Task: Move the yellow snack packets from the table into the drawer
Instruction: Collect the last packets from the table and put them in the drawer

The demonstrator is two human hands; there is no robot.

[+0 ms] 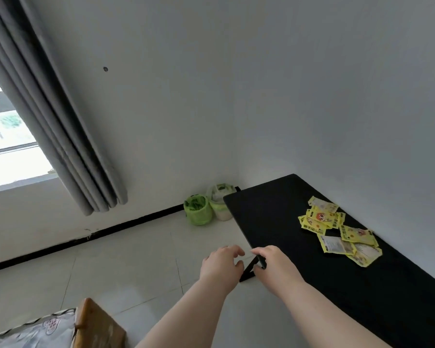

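right hand (269, 262) grips table (274, 222) edge | left hand (221, 264) beside | packets (337, 229) inboard

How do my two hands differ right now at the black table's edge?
The right hand grips the table by its edge; the left hand holds nothing, fingers loosely curled. The right hand lies against the table, the left hand beside it over the floor. Both are bare, close together.

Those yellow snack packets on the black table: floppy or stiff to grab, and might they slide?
The yellow snack packets look thin and flat, with curled corners, so probably light and floppy. They overlap loosely, so a grab may well scatter some. On the smooth table they likely slide easily.
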